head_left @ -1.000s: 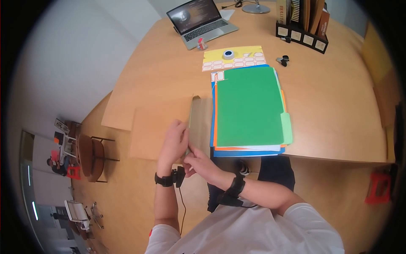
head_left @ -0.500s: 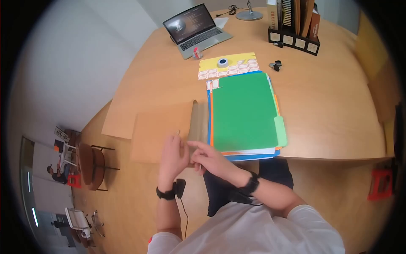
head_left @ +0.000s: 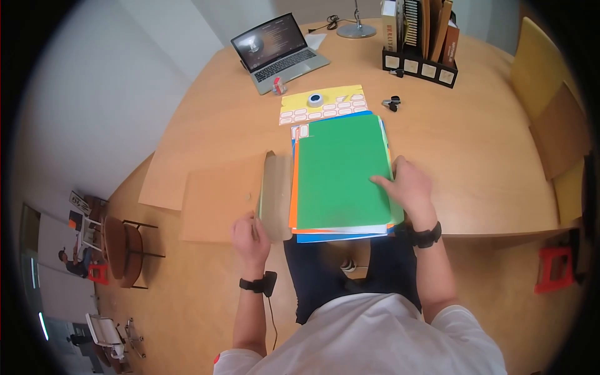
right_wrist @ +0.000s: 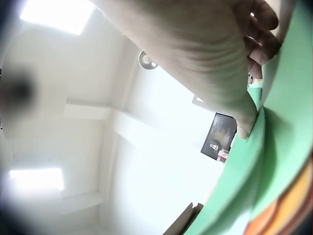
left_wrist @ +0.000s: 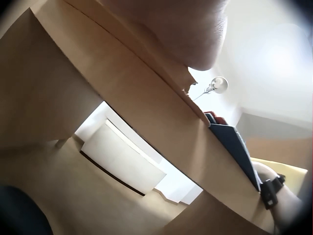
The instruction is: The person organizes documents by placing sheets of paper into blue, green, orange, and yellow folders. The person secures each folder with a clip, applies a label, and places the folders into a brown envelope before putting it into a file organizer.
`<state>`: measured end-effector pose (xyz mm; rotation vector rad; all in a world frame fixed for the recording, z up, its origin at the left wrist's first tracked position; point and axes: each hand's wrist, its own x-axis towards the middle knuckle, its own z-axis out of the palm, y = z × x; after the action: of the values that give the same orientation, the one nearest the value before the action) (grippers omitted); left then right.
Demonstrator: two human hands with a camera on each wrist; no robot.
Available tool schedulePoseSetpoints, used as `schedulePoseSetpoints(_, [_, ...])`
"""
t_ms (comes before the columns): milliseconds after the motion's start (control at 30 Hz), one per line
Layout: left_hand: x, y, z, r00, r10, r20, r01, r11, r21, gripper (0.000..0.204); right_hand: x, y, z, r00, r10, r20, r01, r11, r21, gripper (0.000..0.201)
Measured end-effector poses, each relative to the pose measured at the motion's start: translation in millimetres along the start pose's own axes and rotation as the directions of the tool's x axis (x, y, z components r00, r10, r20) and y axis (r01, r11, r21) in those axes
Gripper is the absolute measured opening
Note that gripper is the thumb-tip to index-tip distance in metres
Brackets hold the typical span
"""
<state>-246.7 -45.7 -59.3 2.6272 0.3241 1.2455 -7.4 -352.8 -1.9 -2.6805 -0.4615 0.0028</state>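
A brown paper envelope [head_left: 219, 200] lies at the table's front edge, its flap opened out to the right. At its lower edge, beside the opening, my left hand [head_left: 251, 242] pinches the paper with curled fingers. To the right lies a stack of file folders, a green folder [head_left: 337, 172] on top and orange, white and blue edges showing beneath. My right hand [head_left: 412, 187] grips the green folder's right edge, its thumb [right_wrist: 246, 125] on the cover and its fingers round the side. In the right wrist view the green cover bends up near the thumb.
Behind the stack lie a yellow label sheet [head_left: 292, 101] with a tape roll [head_left: 315, 100] on it, and black binder clips [head_left: 392, 103]. Farther back stand a laptop [head_left: 278, 57], a lamp base [head_left: 356, 30] and a black book holder [head_left: 419, 67]. A red stool [head_left: 554, 269] is at the right.
My right hand has left the envelope's flap beside the left hand and moved right, onto the green folder's right edge. My left hand has shifted slightly down along the envelope.
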Motion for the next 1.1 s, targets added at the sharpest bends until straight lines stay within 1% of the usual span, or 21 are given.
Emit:
schedulePoseSetpoints(67, [4.5,-5.8,1.9,0.997,-0.078,-0.019,0.077,0.996,-0.035,0.006,1.2,-2.1,-0.7,0.999,0.02,0.044,-0.022,0.998,0.057,0.054])
schedulePoseSetpoints(133, [13.3,-9.4,-0.3,0.994,-0.098,-0.048,0.096,0.995,-0.032,0.007,1.5,-0.7,-4.9,0.995,0.049,0.085,-0.061,0.988,0.143,0.05])
schedulePoseSetpoints(167, [17.2,-10.6,-2.1,0.992,-0.108,-0.062,0.106,0.994,-0.031,0.008,1.5,1.2,-5.4,0.995,0.051,0.082,-0.065,0.982,0.178,0.049])
schedulePoseSetpoints(233, [20.4,-17.0,-3.6,0.985,-0.159,-0.069,0.151,0.983,-0.106,0.008,2.5,7.5,-6.4,0.996,0.057,0.074,-0.074,0.967,0.245,0.045])
schedulePoseSetpoints(333, [20.0,-15.7,-6.4,0.973,-0.226,-0.051,0.213,0.958,-0.191,0.009,3.2,16.2,-0.1,0.998,0.064,0.009,-0.062,0.924,0.378,0.037])
schedulePoseSetpoints(433, [12.6,-12.3,-10.5,0.959,-0.283,-0.036,0.265,0.931,-0.252,0.009,8.4,27.0,12.0,0.997,0.015,-0.08,0.027,0.868,0.495,0.03])
schedulePoseSetpoints(467, [10.0,-10.7,-11.7,0.953,-0.301,-0.033,0.281,0.92,-0.272,0.009,8.8,27.9,14.7,0.991,0.005,-0.133,0.064,0.86,0.506,0.028])
schedulePoseSetpoints(533, [8.8,-7.6,-18.3,0.947,-0.32,0.015,0.311,0.91,-0.274,0.008,10.2,27.1,16.9,0.97,-0.015,-0.241,0.142,0.842,0.521,0.026])
schedulePoseSetpoints(567, [9.5,-6.3,-21.0,0.943,-0.331,0.037,0.328,0.904,-0.274,0.008,11.7,27.9,17.5,0.967,0.001,-0.253,0.141,0.828,0.543,0.026])
schedulePoseSetpoints(633, [12.7,-3.2,-21.7,0.963,-0.268,0.024,0.267,0.937,-0.227,0.008,13.4,30.1,17.9,0.961,0.027,-0.274,0.146,0.796,0.587,0.025])
schedulePoseSetpoints(667, [14.9,-1.6,-22.6,0.971,-0.237,0.019,0.236,0.951,-0.2,0.008,12.5,30.8,15.8,0.972,0.043,-0.23,0.142,0.675,0.725,0.025])
schedulePoseSetpoints(733, [19.9,2.2,-27.2,0.972,-0.222,0.081,0.229,0.969,-0.092,0.01,5.6,32.4,4.7,0.99,0.054,-0.13,0.101,0.37,0.924,0.024])
schedulePoseSetpoints(767, [23.1,4.8,-29.2,0.97,-0.216,0.115,0.222,0.974,-0.039,0.011,-2.3,28.4,-6.6,0.99,0.082,-0.118,0.09,0.291,0.953,0.024])
schedulePoseSetpoints(833, [34.4,13.0,-31.9,0.97,-0.163,0.178,0.157,0.986,0.047,0.013,-19.7,16.4,-32.1,0.987,0.138,-0.085,0.068,0.126,0.99,0.024])
schedulePoseSetpoints(867, [37.7,14.7,-33.0,0.967,-0.138,0.212,0.121,0.989,0.087,0.014,-24.6,2.7,-38.0,0.96,0.239,-0.145,0.146,0.011,0.989,0.022])
schedulePoseSetpoints(967, [38.3,12.9,-34.3,0.899,-0.284,0.334,0.258,0.959,0.12,0.014,-37.3,1.1,-49.2,0.97,0.214,-0.12,0.166,-0.212,0.963,0.024])
schedulePoseSetpoints(1067, [41.3,15.1,-36.7,0.884,-0.367,0.289,0.397,0.917,-0.048,0.019,-47.0,9.8,-55.0,0.999,0.039,0.032,-0.02,-0.261,0.965,0.025])
schedulePoseSetpoints(1100, [43.9,15.8,-39.0,0.88,-0.37,0.299,0.411,0.908,-0.087,0.02,-48.8,8.3,-55.5,0.997,0.016,0.076,-0.071,-0.206,0.976,0.025])
